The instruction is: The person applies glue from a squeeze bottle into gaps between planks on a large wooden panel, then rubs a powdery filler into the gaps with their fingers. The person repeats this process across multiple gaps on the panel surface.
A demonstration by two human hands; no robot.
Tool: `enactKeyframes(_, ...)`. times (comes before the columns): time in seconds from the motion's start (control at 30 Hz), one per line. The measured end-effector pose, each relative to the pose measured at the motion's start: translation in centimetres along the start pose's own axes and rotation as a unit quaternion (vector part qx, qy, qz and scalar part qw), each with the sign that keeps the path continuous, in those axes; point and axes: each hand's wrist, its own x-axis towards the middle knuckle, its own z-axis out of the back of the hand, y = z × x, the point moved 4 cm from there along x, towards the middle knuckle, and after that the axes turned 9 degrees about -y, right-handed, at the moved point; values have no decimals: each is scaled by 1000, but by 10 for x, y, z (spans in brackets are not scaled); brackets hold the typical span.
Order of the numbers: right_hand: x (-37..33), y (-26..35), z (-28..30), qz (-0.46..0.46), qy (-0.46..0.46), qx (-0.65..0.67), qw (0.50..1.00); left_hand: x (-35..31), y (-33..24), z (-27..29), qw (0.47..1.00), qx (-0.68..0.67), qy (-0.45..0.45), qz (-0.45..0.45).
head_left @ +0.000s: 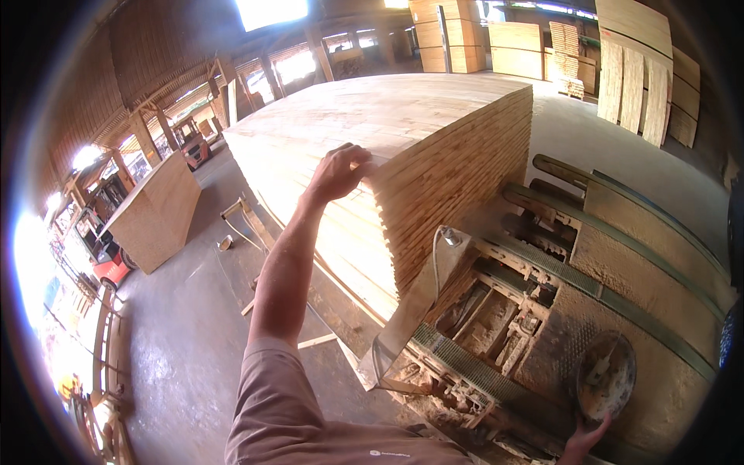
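Note:
A tall stack of thin wooden sheets (434,147) stands in front of me. My left hand (339,172) reaches up to its near corner, fingers on top and thumb at the edge, pinching the top sheet. My right hand (583,440) shows only partly at the bottom right. Its fingers grip the lower rim of a dusty round handwheel (606,373) on a sawdust-covered machine (496,318).
Green conveyor belts (620,302) run across the machine at right. A lower sheet stack (155,213) and a red forklift (108,263) stand at left. Wood scraps (240,221) lie on the concrete floor. More stacks (465,35) and leaning boards (635,85) fill the back.

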Motion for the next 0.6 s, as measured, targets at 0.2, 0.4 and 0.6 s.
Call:
enactKeyframes(0.2, -5, 10, -2, 37, 14, -16, 999, -4, -6, 1, 1000, 1, 4, 8)
enactKeyframes(0.4, -16, 23, -22, 328, 59, -319, 887, -31, 15, -4, 992, -117, -2, -38)
enactKeyframes(0.6, -22, 53, -72, 66, 33, -72, 995, -38, 30, -23, 997, -54, -58, -12)
